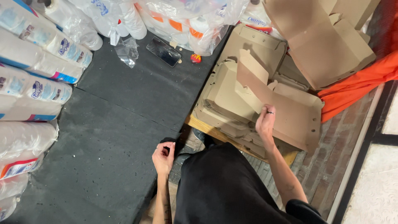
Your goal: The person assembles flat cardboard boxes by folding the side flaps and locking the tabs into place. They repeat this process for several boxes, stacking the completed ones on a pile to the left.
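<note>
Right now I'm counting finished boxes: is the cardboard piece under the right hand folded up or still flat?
Flat. The cardboard piece lies spread open on the stack, flaps out, no walls raised; the right hand rests on its edge.
</note>
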